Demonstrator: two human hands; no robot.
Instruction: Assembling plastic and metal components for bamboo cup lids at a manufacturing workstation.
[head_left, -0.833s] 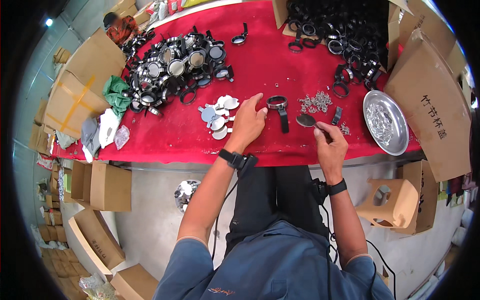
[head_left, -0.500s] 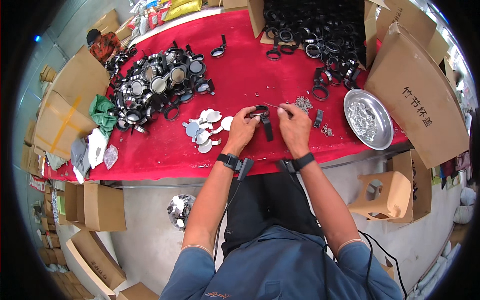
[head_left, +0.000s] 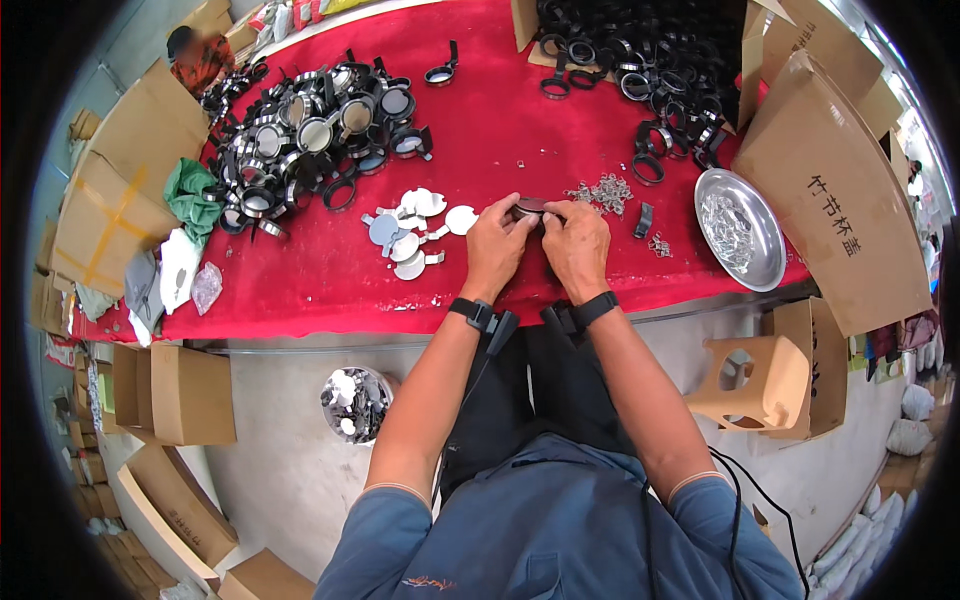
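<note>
Hands together in head view, over the near part of the red-covered table (head_left: 480, 150). Left hand (head_left: 497, 240) has fingers and thumb closed on the left edge of a dark round ring lid (head_left: 530, 205); right hand (head_left: 577, 245) grips its right edge. Lid sits between the fingertips of the 2 hands, mostly covered by them; can't tell how its disc is seated. 1 black wristband (head_left: 480, 317) on the left wrist, a matching 1 on the right.

Left of the hands: loose pale tabbed discs (head_left: 404, 246), overlapping, nearest round disc (head_left: 461, 220) just beside the left hand. Beyond those, big heap of black-and-silver ring lids (head_left: 315, 134).

Right of the hands: small metal clips (head_left: 605, 193) in a loose pile, 1 dark curved piece (head_left: 643, 221) next to it, few more clips nearer the edge. Oval steel tray (head_left: 768, 262) further right, shiny small parts (head_left: 728, 232) inside, by a tall carton (head_left: 840, 200). Black rings (head_left: 650, 80) massed at the far right.

Floor: bucket of discs and dark bits (head_left: 357, 405) left, tan stool (head_left: 780, 385) right.
</note>
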